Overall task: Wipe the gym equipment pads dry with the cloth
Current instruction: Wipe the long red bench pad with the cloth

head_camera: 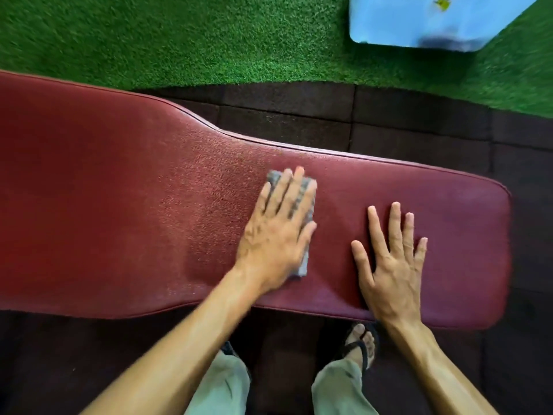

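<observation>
Slippage is the risk: the left hand (278,232) only presses the folded grey cloth (305,205) flat, fingers spread, mid red pad (119,205), so it may bunch. The right hand (389,265) lies open just right, and the far-left stretch could be missed.

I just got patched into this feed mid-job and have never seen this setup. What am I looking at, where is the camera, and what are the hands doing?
There is no machine here: a person works with two bare hands, and the single picture comes from a wide-angle camera on their head, looking down. The long dark red shape is a padded gym bench, standing on dark floor tiles with green turf beyond. The left hand lies flat on a folded grey cloth, pressing it onto the pad; it looks blurred, so it is likely mid-wipe. The right hand rests open on the pad beside it, holding nothing. Below are the person's legs and a sandalled foot. The pale blue object at the top is too blurred to identify.
</observation>
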